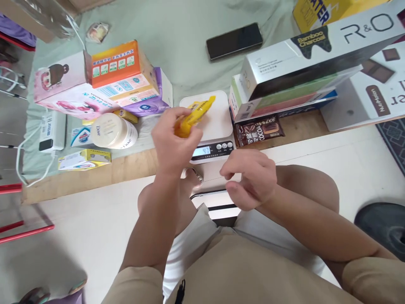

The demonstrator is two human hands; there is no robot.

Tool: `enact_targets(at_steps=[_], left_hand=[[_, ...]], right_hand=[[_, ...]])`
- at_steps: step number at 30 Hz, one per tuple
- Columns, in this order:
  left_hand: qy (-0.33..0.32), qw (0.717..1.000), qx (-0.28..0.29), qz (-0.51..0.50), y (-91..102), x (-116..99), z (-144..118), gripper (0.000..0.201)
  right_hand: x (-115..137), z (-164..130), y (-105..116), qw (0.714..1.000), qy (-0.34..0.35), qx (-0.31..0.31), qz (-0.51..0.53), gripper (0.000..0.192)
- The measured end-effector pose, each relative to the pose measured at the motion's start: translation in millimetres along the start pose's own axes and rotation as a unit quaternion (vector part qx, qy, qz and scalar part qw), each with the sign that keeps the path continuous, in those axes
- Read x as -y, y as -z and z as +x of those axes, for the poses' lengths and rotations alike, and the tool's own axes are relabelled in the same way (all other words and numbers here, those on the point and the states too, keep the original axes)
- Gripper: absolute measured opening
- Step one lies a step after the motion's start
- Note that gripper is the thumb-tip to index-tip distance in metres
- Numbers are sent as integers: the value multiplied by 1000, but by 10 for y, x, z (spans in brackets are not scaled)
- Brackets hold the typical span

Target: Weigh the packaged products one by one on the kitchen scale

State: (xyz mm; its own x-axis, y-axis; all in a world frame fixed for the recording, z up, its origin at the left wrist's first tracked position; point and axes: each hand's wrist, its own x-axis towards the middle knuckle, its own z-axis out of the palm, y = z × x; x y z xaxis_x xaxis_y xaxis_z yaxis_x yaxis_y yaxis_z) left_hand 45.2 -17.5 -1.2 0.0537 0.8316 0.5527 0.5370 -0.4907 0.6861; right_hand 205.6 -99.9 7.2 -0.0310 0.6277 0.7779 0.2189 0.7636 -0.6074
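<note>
**Yellow packet held over the scale**

Your left hand grips a yellow packet, fingers closed round its near end; the far end tilts up and right over the white platform of the kitchen scale. Whether it touches the platform, you cannot tell. The scale's display is lit. Your right hand hangs near the scale's front edge, fingers loosely curled, holding nothing. Left of the scale: a Dove jar and an orange box. Right: a cocoa bar beside stacked boxes. Far: a black phone on the cloth.
</note>
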Motion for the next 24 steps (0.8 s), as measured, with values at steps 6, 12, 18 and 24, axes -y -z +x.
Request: enact_targets(at_steps=[6,12,18,24], left_hand=[[-185,970,-75,-141,43,-343,-45,17],[-245,954,65,-158,-241,-640,-342,27],[-272,939,97,-185,-417,-790,-535,31],[-296,931,81,-200,-457,-822,-534,25]], right_hand=[[148,113,421,988,26,-66,-137,23],[446,101,851,947,-105,158,-261,40],[439,-5,1052,861,-227,339,-302,16],[436,76,1265,810,-303,390,-317,14]])
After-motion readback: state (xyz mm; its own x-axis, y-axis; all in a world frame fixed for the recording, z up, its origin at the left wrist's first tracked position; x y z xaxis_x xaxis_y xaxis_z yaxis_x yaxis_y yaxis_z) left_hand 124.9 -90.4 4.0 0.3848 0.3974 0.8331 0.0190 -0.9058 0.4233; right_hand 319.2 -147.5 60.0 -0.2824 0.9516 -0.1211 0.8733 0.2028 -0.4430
